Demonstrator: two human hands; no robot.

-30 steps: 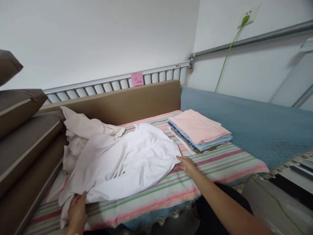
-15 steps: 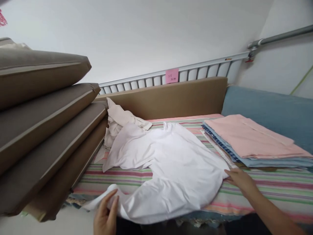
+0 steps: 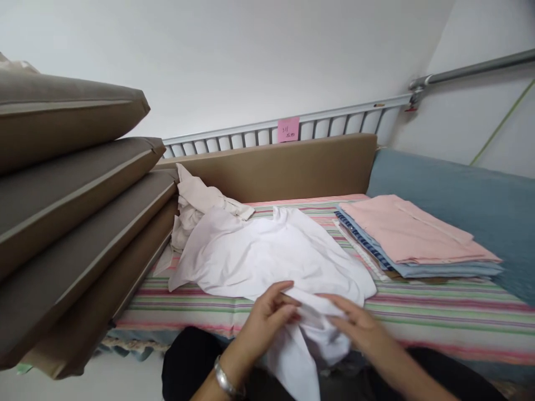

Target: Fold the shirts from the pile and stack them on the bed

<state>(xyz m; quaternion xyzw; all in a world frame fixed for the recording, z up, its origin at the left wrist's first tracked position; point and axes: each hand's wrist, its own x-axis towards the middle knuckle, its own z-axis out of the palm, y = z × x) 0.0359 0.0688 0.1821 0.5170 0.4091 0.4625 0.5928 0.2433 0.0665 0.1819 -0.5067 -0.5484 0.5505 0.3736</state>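
A white shirt lies spread and wrinkled on the striped bedding, its near part drawn up and hanging over the front edge. At that near part, my left hand pinches the cloth between thumb and fingers; a silver bracelet is on its wrist. My right hand, a little blurred, is opposite it with thumb and fingers on the same bunched cloth. Between the two hands a strip of the shirt hangs down toward my lap.
To the right sits a stack of folded clothes, pink on top. A crumpled off-white cloth lies at the back left. Brown cushions are piled high on the left. Behind stand a brown padded board and a radiator.
Both hands have come together at the front middle, the left moving right and the right moving left. The shirt's near part is now gathered between them instead of lying stretched out.
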